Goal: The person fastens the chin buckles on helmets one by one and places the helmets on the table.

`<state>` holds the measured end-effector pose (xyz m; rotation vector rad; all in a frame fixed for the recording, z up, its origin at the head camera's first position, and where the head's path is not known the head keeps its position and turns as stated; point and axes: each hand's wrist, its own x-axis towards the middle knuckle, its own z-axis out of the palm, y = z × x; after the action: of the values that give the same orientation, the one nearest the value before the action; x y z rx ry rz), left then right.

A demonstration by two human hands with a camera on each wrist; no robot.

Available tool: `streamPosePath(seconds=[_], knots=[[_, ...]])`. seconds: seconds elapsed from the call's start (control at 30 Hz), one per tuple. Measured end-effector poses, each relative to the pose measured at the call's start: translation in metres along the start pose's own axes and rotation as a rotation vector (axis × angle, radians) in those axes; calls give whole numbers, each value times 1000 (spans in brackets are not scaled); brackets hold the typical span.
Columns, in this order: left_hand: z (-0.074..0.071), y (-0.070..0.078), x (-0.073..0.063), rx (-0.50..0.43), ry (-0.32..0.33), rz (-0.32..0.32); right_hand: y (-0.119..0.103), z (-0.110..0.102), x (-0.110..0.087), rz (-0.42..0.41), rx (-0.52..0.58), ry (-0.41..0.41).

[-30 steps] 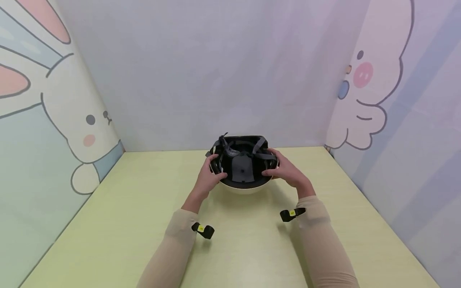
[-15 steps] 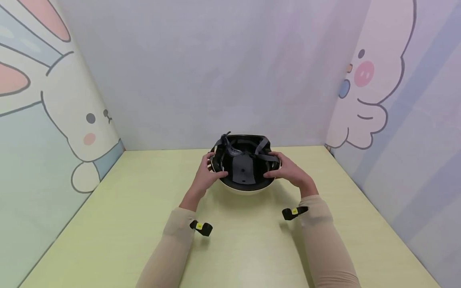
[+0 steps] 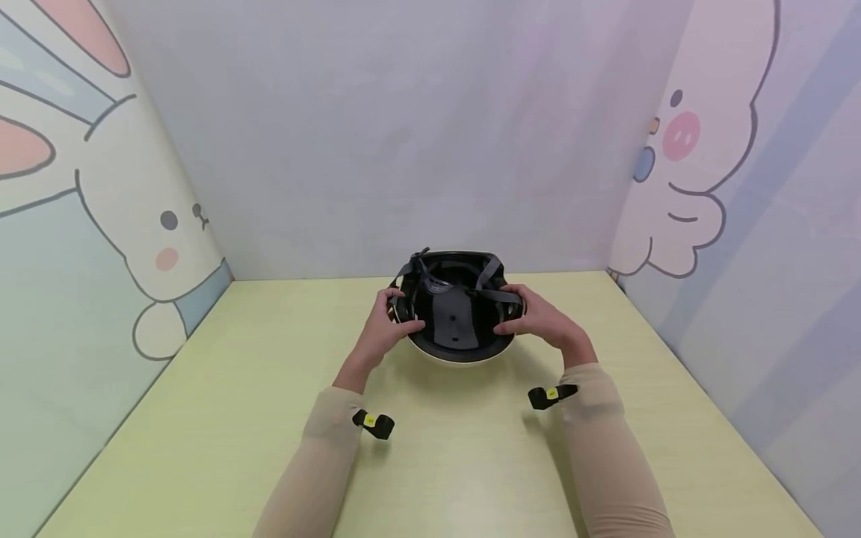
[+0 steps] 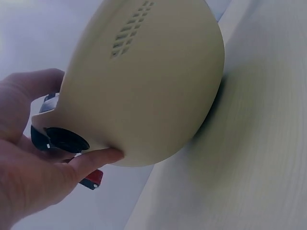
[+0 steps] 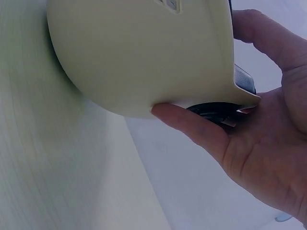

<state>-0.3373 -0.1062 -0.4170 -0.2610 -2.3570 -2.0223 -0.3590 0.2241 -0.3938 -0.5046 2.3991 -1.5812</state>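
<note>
An upside-down helmet [image 3: 454,340] sits near the far edge of the table, its black interior facing up and toward me. Dark straps [image 3: 499,296] lie across the opening. My left hand [image 3: 378,334] grips its left rim, thumb over the inside edge. On the opposite side my right hand [image 3: 543,323] holds the rim the same way. Both wrist views show the smooth cream shell [image 4: 153,91] with fingertips pressed against it and a row of vents [image 4: 130,32]. A small red-and-black buckle-like piece [image 4: 94,178] hangs below the left hand. Whether the shell touches the table cannot be told.
The pale yellow-green wooden table [image 3: 457,463] stretches in front of me. A grey-lilac back wall [image 3: 417,149] stands close behind the helmet. Side walls printed with cartoon animals [image 3: 128,217] border the table left and right.
The helmet has shifted slightly rightward and toward me, and its opening shows a little more. Both hands have kept their grip on the rim.
</note>
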Motion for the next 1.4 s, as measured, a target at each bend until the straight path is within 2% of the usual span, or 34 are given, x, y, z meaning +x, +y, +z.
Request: streamPosePath(seconds=[0.23, 0.4, 0.53, 0.67, 0.87, 1.07, 1.4], knots=[[-3, 3, -1, 24, -4, -32, -6, -2, -2, 7, -13, -29], [-4, 5, -2, -15, -28, -57, -8, -1, -3, 36, -8, -46], [-5, 7, -3, -29, -47, -73, -11, -1, -4, 54, -12, -39], [-8, 9, -4, 2, -43, -68, -13, 1, -4, 45, -34, -18], [-13, 10, -4, 77, -11, -32, -18, 3, -4, 30, -80, 17], [-12, 11, -4, 75, 16, 3, -17, 4, -2, 31, -91, 31], [-9, 14, -6, 100, 73, 149, -19, 6, -1, 27, -120, 40]])
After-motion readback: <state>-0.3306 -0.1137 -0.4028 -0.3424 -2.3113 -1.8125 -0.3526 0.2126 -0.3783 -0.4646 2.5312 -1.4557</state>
